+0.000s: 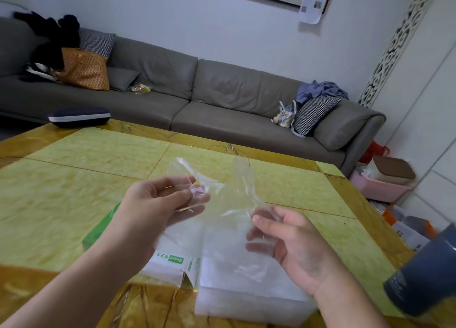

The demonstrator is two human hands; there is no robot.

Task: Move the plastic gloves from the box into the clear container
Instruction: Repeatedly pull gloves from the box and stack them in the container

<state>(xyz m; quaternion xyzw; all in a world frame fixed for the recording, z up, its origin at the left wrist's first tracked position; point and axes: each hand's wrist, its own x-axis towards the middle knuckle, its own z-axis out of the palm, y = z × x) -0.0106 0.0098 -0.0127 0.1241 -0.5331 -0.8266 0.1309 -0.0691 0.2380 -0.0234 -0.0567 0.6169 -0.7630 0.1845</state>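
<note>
You are holding 1 thin, see-through plastic glove (232,192) stretched between both hands above the table (74,179). Your left hand (158,199) is pinching its crinkled upper edge, grip curled; your right hand (288,236) is pinching the lower part. Below, the white-and-green glove box (170,261) is lying just beside the clear container (246,300). A grey sofa (222,93) is standing behind the yellow-tiled table, a dark cup (424,276) at your right.
</note>
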